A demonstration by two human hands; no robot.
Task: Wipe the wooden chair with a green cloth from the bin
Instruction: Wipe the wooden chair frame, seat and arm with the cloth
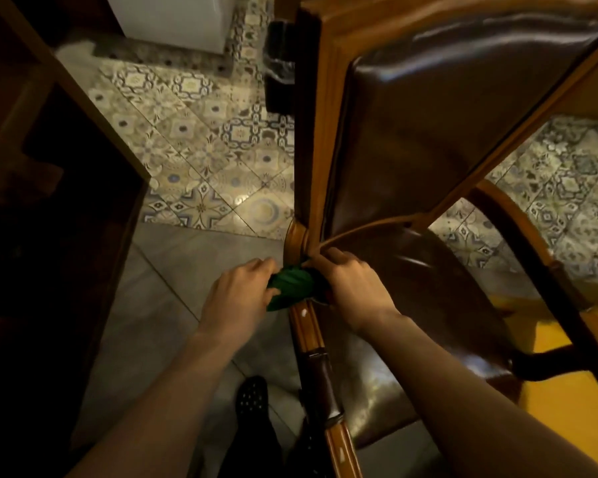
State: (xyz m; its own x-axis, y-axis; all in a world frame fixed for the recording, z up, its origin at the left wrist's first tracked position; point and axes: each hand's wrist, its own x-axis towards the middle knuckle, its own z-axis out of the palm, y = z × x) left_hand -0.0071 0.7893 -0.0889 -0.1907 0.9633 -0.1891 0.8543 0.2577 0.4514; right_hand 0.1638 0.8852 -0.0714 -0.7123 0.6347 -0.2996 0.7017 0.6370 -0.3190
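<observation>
The wooden chair (304,332) with dark brown leather back and seat fills the right half of the head view. Its left armrest runs down the middle. A crumpled green cloth (292,284) is pressed against that armrest near where it meets the chair back. My left hand (237,298) grips the cloth from the left. My right hand (354,286) holds the cloth's right side, fingers curled over the armrest joint. Part of the cloth is hidden under my right hand.
A dark wooden cabinet (49,201) stands at the left. Patterned floor tiles (201,139) lie ahead, with a black bin (278,74) behind the chair and a white appliance (173,19) at the top. My feet in dark dotted socks (252,398) show below.
</observation>
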